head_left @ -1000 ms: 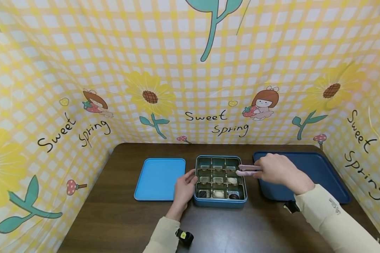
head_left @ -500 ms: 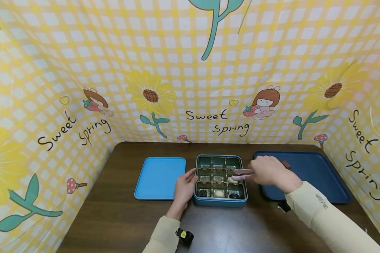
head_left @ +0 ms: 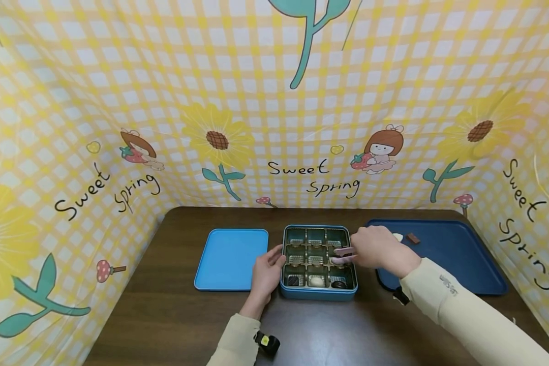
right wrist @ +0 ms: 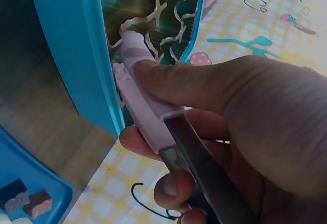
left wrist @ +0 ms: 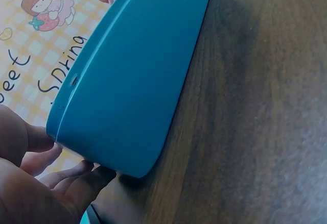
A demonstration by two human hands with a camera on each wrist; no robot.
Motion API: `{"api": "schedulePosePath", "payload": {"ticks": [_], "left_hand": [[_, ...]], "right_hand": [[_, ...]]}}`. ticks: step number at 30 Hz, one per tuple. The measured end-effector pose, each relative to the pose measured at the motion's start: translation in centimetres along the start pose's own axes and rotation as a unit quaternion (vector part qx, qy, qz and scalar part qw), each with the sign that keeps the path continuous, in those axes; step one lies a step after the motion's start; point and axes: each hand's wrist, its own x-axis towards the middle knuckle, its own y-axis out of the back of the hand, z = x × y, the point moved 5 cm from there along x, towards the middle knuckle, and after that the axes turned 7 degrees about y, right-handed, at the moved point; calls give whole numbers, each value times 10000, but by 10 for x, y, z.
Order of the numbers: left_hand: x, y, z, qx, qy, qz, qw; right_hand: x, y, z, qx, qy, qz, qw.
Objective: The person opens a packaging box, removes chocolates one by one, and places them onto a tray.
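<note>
A blue tin [head_left: 318,294] with a gold-brown divided insert stands mid-table. Along its front row lie a dark square chocolate [head_left: 293,280], a white chocolate [head_left: 316,280] and a dark round chocolate [head_left: 338,284]. My left hand [head_left: 266,272] rests fairly straight fingers against the tin's left wall, near a corner in the left wrist view. From the right, my right hand [head_left: 378,247] grips pink-tipped tongs [right wrist: 150,101] with dark handles, thumb on top. The tong tips reach into the middle row's right compartment, over a pale piece that they mostly hide.
Right of the tin lies a dark blue tray [head_left: 457,254] with a brown chocolate [head_left: 413,238] and a white piece [head_left: 397,237], partly behind my right hand. A dark chocolate [right wrist: 14,195] also shows there. A light blue lid-like panel [head_left: 231,259] lies left on the wooden table.
My right hand has moved left and slightly down with the tongs, from the tin's right rim into the middle-right compartment. More of the tray now shows. The left hand stays put.
</note>
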Motion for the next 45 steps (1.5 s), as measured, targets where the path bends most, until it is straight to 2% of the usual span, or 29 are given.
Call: {"api": "schedulePosePath", "payload": {"ticks": [8, 17, 35, 45], "left_hand": [[-2, -2, -2, 18, -47, -14, 10000], [-2, -3, -4, -15, -55, -49, 10000], [1, -3, -3, -28, -49, -37, 10000], [1, -1, -2, -47, -18, -22, 10000]], "right_hand": [[7, -4, -11, -574, 105, -89, 9983], [9, -7, -16, -834, 87, -124, 9964], [20, -11, -18, -678, 99, -159, 9975], [27, -11, -16, -334, -38, -471, 9983]]}}
